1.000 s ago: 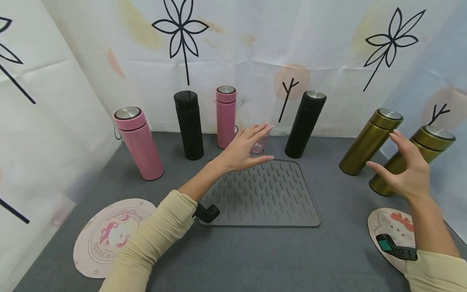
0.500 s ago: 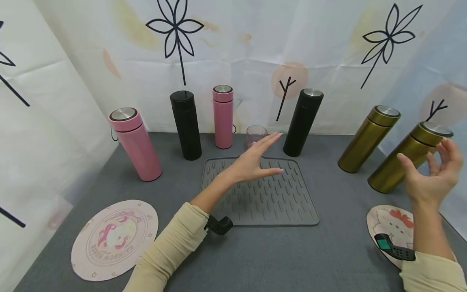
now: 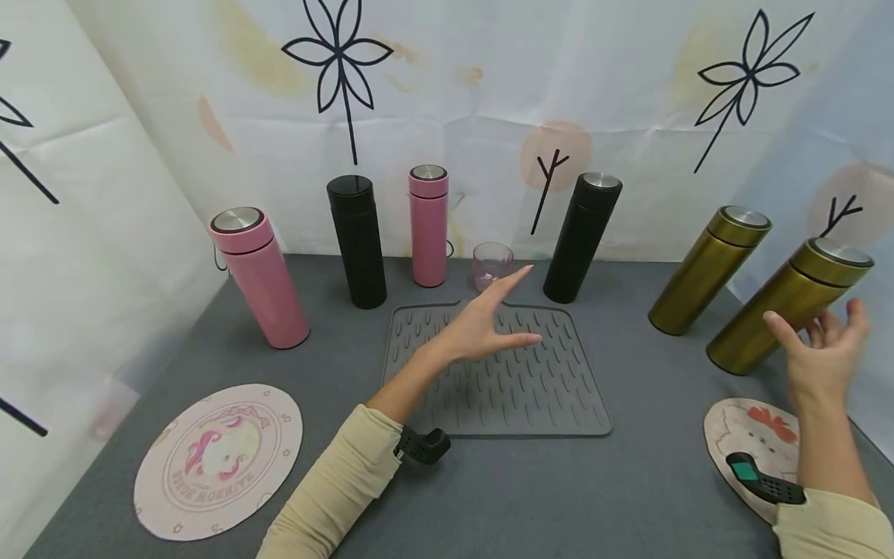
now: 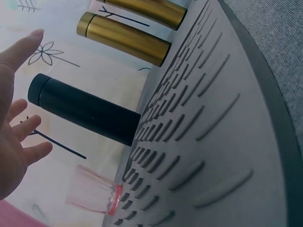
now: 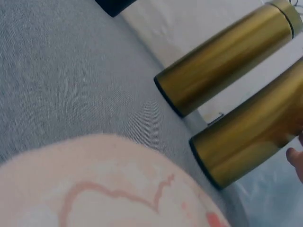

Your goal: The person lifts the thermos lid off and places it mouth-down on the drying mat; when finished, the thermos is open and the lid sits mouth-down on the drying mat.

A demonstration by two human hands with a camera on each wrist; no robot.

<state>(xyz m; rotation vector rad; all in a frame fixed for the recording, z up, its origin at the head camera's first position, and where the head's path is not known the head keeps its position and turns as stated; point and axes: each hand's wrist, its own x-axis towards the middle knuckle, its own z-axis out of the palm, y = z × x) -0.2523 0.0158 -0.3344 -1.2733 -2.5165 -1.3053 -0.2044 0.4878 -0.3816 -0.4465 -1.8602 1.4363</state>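
Observation:
My right hand (image 3: 824,353) is at the right-hand gold thermos (image 3: 789,307), thumb and fingers spread beside its body; whether they touch it I cannot tell. In the right wrist view, only fingertips (image 5: 296,161) show close to that thermos (image 5: 251,137). A second gold thermos (image 3: 708,272) stands to its left. My left hand (image 3: 475,326) hovers over the grey ridged mat (image 3: 517,388), holding nothing, thumb apart from the fingers. Just behind that hand is a small clear pinkish glass (image 3: 492,260). The left wrist view shows the hand (image 4: 14,137) near a black thermos (image 4: 85,109).
Along the back stand a pink thermos (image 3: 428,225), a black one (image 3: 358,241) and another black one (image 3: 582,237). A larger pink thermos (image 3: 261,279) is at left. Round pale mats lie at front left (image 3: 216,462) and front right (image 3: 750,439).
My right hand moved right from between the gold thermoses, then lowered along the right-hand one. My left hand shifted right and slightly down over the ridged mat, uncovering the glass.

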